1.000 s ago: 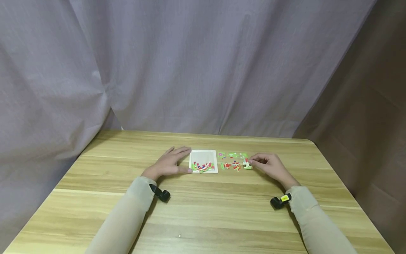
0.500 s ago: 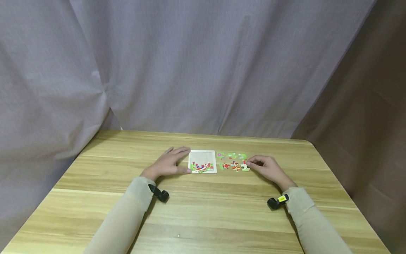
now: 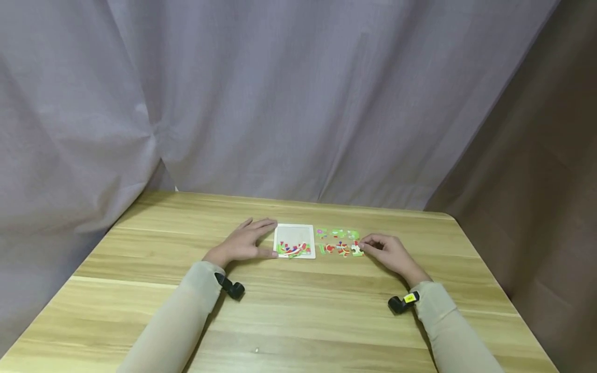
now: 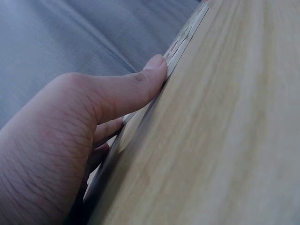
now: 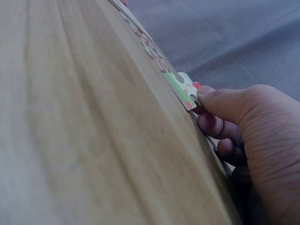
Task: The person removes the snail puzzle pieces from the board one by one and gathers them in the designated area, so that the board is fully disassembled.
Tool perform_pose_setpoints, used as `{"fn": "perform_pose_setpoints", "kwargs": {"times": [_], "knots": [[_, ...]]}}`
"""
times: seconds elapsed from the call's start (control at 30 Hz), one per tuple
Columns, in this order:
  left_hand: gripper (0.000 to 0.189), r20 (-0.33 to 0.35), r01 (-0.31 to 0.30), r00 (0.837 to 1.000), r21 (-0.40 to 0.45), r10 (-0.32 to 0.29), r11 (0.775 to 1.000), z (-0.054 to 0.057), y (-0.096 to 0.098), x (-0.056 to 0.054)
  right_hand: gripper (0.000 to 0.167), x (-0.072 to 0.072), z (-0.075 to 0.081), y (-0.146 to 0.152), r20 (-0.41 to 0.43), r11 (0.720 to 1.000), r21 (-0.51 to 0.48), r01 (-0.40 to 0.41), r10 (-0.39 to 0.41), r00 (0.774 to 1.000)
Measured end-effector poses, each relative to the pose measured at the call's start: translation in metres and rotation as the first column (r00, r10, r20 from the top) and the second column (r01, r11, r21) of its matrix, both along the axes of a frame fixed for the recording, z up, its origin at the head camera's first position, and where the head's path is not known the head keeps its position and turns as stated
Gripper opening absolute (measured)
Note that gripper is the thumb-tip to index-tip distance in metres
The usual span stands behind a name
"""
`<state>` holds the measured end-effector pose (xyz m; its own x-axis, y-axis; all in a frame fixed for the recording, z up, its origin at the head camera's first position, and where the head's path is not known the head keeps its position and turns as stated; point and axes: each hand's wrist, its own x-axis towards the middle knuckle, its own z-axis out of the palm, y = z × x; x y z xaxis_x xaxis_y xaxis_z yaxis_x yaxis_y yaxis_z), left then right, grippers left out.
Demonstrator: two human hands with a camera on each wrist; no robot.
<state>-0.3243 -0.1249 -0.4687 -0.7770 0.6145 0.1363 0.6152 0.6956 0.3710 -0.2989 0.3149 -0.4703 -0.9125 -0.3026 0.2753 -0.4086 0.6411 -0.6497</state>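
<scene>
A white puzzle tray (image 3: 295, 234) lies mid-table with colourful loose pieces (image 3: 293, 250) heaped along its near side. My left hand (image 3: 243, 243) is spread at the tray's left edge, thumb at the near corner and fingers at the far one. In the left wrist view the thumb (image 4: 145, 82) lies against the tray's side. My right hand (image 3: 391, 254) pinches a green-and-white jigsaw piece (image 5: 180, 89) between thumb and fingers. That piece sits at the right end of the nearer row of jigsaw pieces (image 3: 330, 249), its near edge low over the table in the right wrist view.
A farther row of green jigsaw pieces (image 3: 338, 234) lies right of the tray. The wooden table (image 3: 298, 305) extends towards me, with a tiny pale speck (image 3: 257, 350) on it. A grey curtain (image 3: 261, 103) hangs behind the back edge.
My right hand has shifted slightly left with the jigsaw piece, bringing it closer to the neighbouring pieces. My left hand stays at the tray, and the head view has moved a little.
</scene>
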Motion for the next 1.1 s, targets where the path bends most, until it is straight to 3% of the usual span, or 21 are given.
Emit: {"fn": "perform_pose_setpoints", "kwargs": {"times": [0.33, 1.1], "knots": [[0.097, 0.002, -0.001, 1.000, -0.014, 0.001, 1.000, 0.0040, 0.0026, 0.0023, 0.014, -0.0009, -0.0025, 0.0013, -0.023, 1.000, 0.017, 0.018, -0.017, 1.000], [0.097, 0.006, -0.003, 1.000, 0.000, 0.003, 1.000, 0.0004, 0.0008, -0.0009, 0.009, 0.0006, 0.0039, -0.0035, -0.009, 0.999, 0.047, 0.005, -0.005, 1.000]]}}
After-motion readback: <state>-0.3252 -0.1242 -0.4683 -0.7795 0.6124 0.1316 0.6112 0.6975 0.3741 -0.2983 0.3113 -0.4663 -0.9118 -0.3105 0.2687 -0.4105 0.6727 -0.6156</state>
